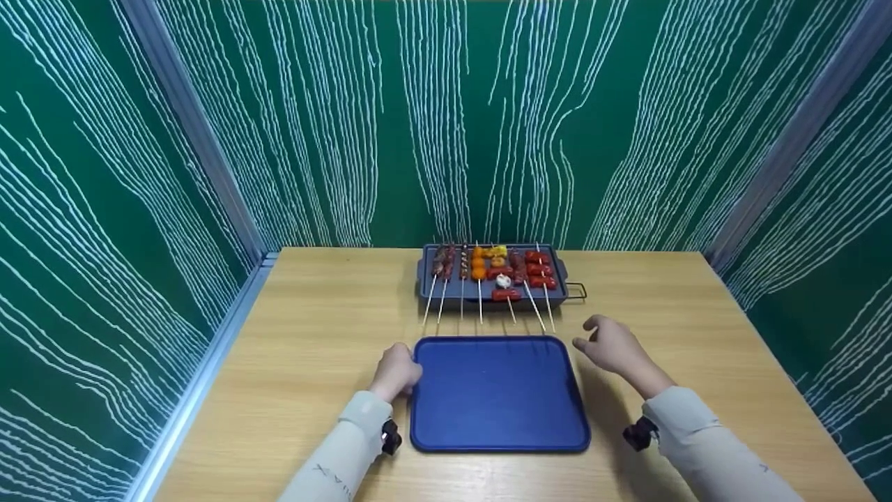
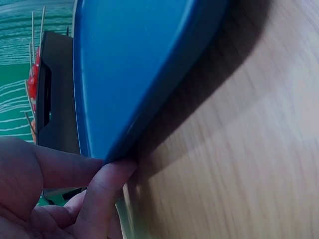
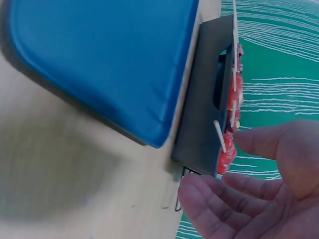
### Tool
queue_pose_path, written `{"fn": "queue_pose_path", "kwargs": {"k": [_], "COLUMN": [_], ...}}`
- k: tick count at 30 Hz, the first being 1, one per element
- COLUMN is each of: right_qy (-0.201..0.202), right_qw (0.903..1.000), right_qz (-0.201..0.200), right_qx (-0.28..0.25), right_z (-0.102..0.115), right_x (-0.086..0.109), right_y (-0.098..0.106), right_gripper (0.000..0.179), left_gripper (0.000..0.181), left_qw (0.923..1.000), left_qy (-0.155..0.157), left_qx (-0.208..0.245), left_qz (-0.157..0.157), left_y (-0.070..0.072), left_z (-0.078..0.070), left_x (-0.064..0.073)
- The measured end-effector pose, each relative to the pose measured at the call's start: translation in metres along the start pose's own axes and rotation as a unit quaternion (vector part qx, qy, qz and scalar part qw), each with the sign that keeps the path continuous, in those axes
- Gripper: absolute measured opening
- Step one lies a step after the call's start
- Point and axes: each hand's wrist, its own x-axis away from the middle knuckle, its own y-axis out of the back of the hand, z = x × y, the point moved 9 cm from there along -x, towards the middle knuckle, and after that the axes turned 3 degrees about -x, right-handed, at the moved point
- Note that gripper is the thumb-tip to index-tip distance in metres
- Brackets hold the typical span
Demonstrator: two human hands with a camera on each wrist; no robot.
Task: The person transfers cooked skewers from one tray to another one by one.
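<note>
A blue rectangular tray (image 1: pixel 498 397) lies in front of me on the wooden table. At its left edge, my left hand (image 1: pixel 397 371) pinches the rim; the left wrist view shows thumb and forefinger (image 2: pixel 65 167) meeting at the tray's corner. My right hand (image 1: pixel 614 345) hovers beside the tray's far right corner, apart from it, fingers loosely bent with nothing between them. Behind the tray stands a dark grill (image 1: pixel 456 291) carrying several skewers, among them red sausage pieces (image 1: pixel 540 270), orange balls (image 1: pixel 478 268) and meat skewers (image 1: pixel 443 265). Their sticks point toward me.
A wire handle (image 1: pixel 577 291) juts from the grill's right side. Green walls with white wavy lines (image 1: pixel 432 125) enclose the wooden table (image 1: pixel 313 314) at the back and both sides. A pale metal rail (image 1: pixel 209 376) runs along the left edge.
</note>
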Motion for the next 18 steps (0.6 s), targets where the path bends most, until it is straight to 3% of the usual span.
{"fn": "queue_pose_path", "kwargs": {"k": [6, 9, 11, 18], "right_qy": [0.001, 0.0, 0.004, 0.009], "right_qw": [1.0, 1.0, 1.0, 0.9999], "right_qz": [0.005, 0.005, 0.003, -0.009], "right_qx": [-0.001, -0.001, -0.002, -0.008], "right_z": [0.011, 0.016, 0.018, 0.025], "right_x": [-0.007, -0.011, -0.014, -0.024], "right_y": [0.011, 0.014, 0.015, 0.02], "right_gripper": [0.054, 0.054, 0.054, 0.053], "left_gripper": [0.041, 0.039, 0.038, 0.035], "left_qw": [0.9999, 0.9999, 1.0, 0.9998], "left_qy": [-0.013, -0.011, -0.005, -0.009], "left_qx": [0.001, -0.001, -0.002, -0.013], "left_qz": [-0.004, -0.008, -0.002, -0.012], "left_y": [-0.012, -0.013, -0.019, -0.02], "left_z": [0.016, 0.018, 0.026, 0.027], "left_x": [-0.018, -0.021, -0.03, -0.032]}}
